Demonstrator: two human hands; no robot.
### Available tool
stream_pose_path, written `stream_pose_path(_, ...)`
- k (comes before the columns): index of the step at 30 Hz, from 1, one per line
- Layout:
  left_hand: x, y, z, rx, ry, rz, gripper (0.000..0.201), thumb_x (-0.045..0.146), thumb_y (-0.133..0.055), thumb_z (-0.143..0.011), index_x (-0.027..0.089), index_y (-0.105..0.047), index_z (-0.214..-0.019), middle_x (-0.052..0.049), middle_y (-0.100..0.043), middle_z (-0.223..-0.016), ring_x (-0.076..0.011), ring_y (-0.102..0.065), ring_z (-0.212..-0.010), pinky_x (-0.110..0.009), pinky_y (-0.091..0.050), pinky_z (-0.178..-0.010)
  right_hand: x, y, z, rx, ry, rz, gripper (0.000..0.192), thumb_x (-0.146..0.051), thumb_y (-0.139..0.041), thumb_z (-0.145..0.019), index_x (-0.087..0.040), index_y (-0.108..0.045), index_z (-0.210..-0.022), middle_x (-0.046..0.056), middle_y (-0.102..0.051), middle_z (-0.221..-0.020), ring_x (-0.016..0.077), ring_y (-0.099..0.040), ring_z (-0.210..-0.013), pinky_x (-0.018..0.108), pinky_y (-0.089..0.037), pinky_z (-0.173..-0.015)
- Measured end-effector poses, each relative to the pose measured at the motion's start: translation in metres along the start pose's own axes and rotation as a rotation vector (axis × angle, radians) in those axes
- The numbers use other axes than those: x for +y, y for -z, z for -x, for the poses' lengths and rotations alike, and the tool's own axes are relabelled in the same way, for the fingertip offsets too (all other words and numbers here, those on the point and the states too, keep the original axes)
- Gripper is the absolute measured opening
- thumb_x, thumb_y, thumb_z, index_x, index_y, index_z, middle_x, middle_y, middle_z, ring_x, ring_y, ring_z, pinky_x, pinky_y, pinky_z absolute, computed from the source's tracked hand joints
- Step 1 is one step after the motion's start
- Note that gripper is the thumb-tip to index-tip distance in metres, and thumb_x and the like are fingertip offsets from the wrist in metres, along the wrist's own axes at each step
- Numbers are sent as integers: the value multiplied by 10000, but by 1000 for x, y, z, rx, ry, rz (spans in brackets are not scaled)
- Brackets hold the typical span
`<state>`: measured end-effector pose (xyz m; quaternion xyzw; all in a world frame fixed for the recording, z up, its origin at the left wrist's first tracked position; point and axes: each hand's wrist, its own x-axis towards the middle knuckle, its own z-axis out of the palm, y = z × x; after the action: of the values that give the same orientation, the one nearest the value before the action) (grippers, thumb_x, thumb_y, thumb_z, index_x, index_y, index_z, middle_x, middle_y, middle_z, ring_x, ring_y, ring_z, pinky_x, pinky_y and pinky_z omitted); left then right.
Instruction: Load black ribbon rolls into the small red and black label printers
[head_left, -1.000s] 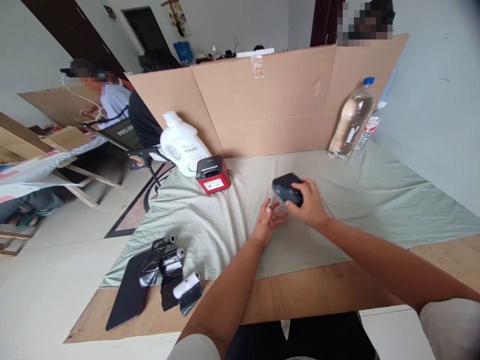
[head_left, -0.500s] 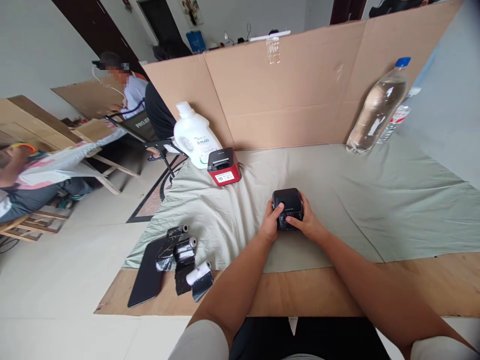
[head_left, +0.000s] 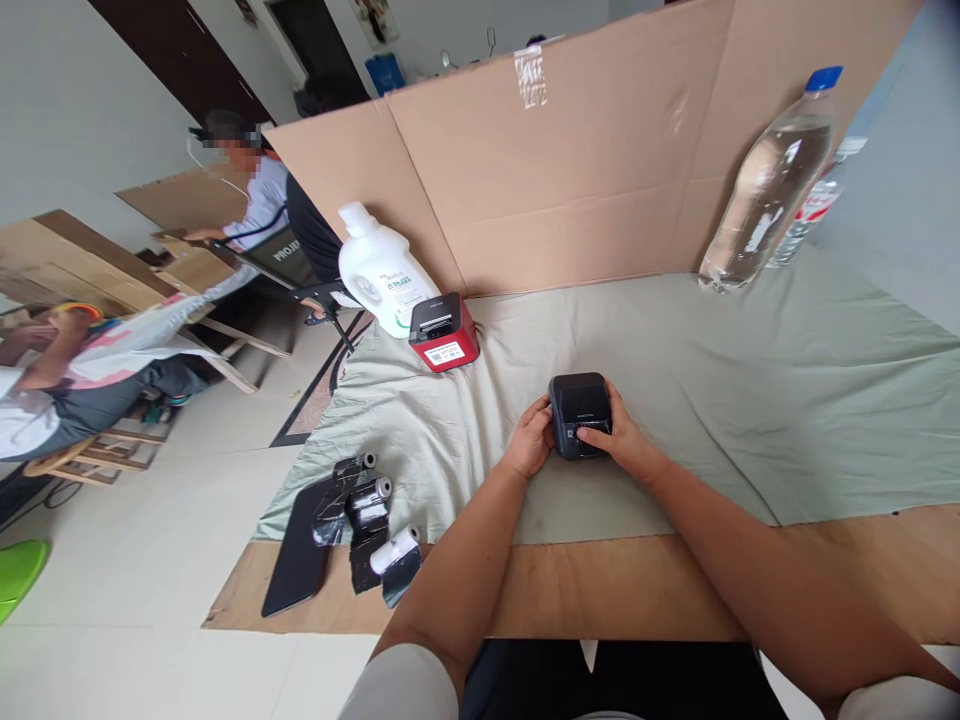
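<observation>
A small black printer, boxy with rounded corners, sits upright on the green cloth in front of me. My right hand grips its right side, the thumb lying across the lower front panel. Against the left edge, my left hand is closed, with its thumb and curled fingers at the printer's side; the fingertips are partly hidden. To the left lie several rolls, among them a white roll with a dark strip hanging from it and a black-wrapped roll.
A flat black tablet-like slab lies by the rolls. Behind stand a red-and-black printer, a white detergent jug and a large clear bottle, before a cardboard screen. Two people sit at the left, away from this table.
My left thumb has come off the printer's front and drawn back to its left side. My right hand keeps its grip. The view has shifted slightly.
</observation>
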<state>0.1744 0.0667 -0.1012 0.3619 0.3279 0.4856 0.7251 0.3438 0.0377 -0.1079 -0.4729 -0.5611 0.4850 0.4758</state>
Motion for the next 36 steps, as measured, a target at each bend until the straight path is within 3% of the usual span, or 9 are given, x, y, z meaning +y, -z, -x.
stream_pose_path(4, 6, 5, 0, -2, 63, -60, 499, 403, -815, -664, 163, -643, -1065, 28, -643, -715, -105, -591, -600, -231, -457, -581, -1, 2, 0, -26, -19, -111, 1093, -574, -754, -740, -258, -140, -1587, 133, -360, -1590, 314, -358, -1467, 545, -249, -1234)
stream_pose_path(8, 9, 5, -1, 21, 87, -76, 517, 428, -841, -620, 167, -624, -1011, 50, -600, -667, -79, -541, -536, -199, -410, -514, -7, 0, 1, -26, -50, -192, 1075, -556, -758, -737, -272, -155, -1581, 115, -356, -1594, 306, -343, -1475, 525, -252, -1239)
stream_pose_path(13, 9, 3, -2, 26, 84, -86, 498, 420, -839, -609, 170, -620, -981, 64, -577, -629, -61, -501, -493, -181, -363, -477, -7, -2, 1, -3, -120, -255, 1093, -467, -772, -703, -271, -142, -1575, 113, -513, -1458, 308, -482, -1359, 534, -361, -1174)
stream_pose_path(18, 8, 4, -3, 34, 113, -105, 469, 366, -800, -625, 169, -614, -1007, 62, -590, -635, -65, -518, -498, -182, -378, -486, -1, 1, -2, 68, -150, -251, 909, -441, -711, -710, -283, -303, -1507, 103, -592, -1316, 302, -574, -1222, 525, -473, -1050)
stream_pose_path(23, 10, 7, -2, -7, 114, -97, 441, 310, -756, -579, 183, -596, -969, 76, -554, -597, -72, -497, -466, -181, -375, -458, -5, 6, -4, 132, -11, -181, 685, -577, -740, -706, -259, -507, -1266, 99, -629, -1238, 272, -589, -1166, 456, -483, -1011)
stream_pose_path(26, 8, 8, 2, -86, 121, -116, 556, 335, -757, -607, 232, -594, -1128, 64, -608, -657, -111, -557, -526, -220, -442, -508, -6, 11, -6, 255, -30, -64, 552, -720, -654, -723, -237, -569, -976, 64, -663, -1000, 224, -614, -949, 398, -507, -879)
stream_pose_path(29, 3, 5, 5, -126, 89, -187, 597, 499, -758, -695, 235, -611, -1210, -14, -709, -848, -200, -673, -757, -310, -525, -661, -7, 15, -7, 295, -95, 60, 545, -772, -572, -743, -229, -526, -754, 5, -583, -735, 165, -541, -706, 337, -477, -704)
stream_pose_path(33, -2, 0, 6, -22, -29, -414, 610, 723, -573, -825, 171, -703, -1049, -97, -737, -1000, -283, -658, -1038, -404, -500, -921, -10, 15, -6, 259, -119, 128, 517, -740, -533, -775, -233, -482, -685, -21, -503, -637, 140, -474, -597, 305, -417, -595)
stream_pose_path(36, -1, 0, 6, 71, -102, -590, 662, 776, -493, -838, 154, -712, -894, -87, -729, -919, -268, -650, -971, -396, -488, -908, -12, 15, -5, 255, -108, 244, 490, -696, -461, -827, -236, -458, -658, -17, -490, -617, 145, -461, -586, 302, -384, -582)
